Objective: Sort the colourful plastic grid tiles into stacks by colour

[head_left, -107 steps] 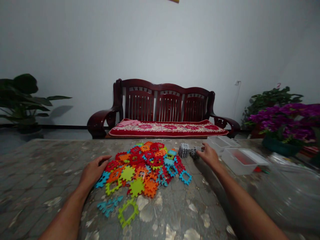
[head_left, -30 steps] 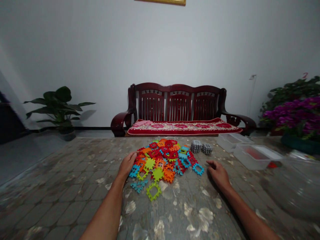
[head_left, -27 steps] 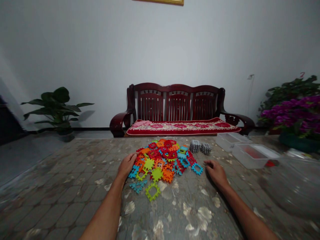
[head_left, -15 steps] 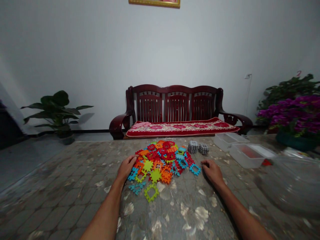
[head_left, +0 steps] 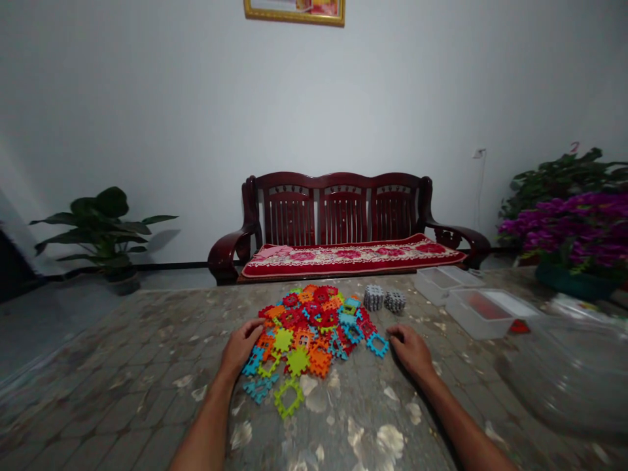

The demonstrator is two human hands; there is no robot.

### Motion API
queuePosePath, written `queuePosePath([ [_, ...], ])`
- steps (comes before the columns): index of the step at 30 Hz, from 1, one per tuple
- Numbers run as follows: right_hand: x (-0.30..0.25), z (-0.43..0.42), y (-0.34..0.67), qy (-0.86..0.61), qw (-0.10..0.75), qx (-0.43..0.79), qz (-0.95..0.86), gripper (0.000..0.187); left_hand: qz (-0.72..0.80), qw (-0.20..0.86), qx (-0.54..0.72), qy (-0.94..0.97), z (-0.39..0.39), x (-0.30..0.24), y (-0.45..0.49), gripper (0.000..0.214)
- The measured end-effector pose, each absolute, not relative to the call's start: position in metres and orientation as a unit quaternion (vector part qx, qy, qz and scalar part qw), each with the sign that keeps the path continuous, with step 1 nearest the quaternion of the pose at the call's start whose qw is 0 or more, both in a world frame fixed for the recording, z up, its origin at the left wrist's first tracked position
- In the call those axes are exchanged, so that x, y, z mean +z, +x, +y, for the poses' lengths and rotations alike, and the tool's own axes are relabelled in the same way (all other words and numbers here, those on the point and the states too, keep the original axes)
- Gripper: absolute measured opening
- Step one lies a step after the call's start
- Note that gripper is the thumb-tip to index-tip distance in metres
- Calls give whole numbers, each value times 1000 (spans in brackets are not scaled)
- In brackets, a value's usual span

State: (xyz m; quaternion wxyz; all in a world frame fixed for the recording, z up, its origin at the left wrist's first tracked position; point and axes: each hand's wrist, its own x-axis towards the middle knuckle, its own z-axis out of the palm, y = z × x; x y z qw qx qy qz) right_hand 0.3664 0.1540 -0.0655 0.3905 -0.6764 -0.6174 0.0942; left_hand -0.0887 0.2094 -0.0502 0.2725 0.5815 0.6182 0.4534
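Note:
A heap of flat plastic puzzle tiles (head_left: pixel 314 327) in red, orange, green and blue lies on the patterned table (head_left: pixel 122 366). My left hand (head_left: pixel 239 345) rests at the heap's left edge, fingers curled loosely against the tiles, holding nothing. My right hand (head_left: pixel 412 350) lies palm down on the table just right of the heap, beside a blue frame tile (head_left: pixel 377 344), fingers loosely bent and empty. Two small grey assembled cubes (head_left: pixel 383 299) stand behind the heap, apart from both hands.
Two clear plastic boxes (head_left: pixel 483 313) sit at the right, a large clear bowl (head_left: pixel 569 376) nearer me. Purple flowers (head_left: pixel 574 229) stand far right. A dark wooden bench (head_left: pixel 343 229) with a red cushion is behind the table, a potted plant (head_left: pixel 103 229) at the left.
My right hand has drawn back from the grey cubes to the table beside the heap. The view has tilted upward, so a picture frame now shows on the wall. My left hand stays at the heap.

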Motion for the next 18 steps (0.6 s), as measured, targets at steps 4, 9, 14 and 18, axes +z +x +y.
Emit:
queuePosePath([
  [4, -71, 155, 365, -671, 397, 94, -619, 37, 619, 265, 435, 597, 203, -57, -85, 49],
  [9, -76, 162, 355, -645, 379, 61, -661, 41, 617, 239, 445, 604, 201, -59, -83, 49],
  [14, -74, 165, 334, -624, 347, 69, -696, 42, 613, 226, 452, 607, 202, -59, -84, 51],
  [18, -71, 158, 317, -585, 366, 104, -717, 40, 616, 243, 446, 602, 202, -61, -85, 56],
])
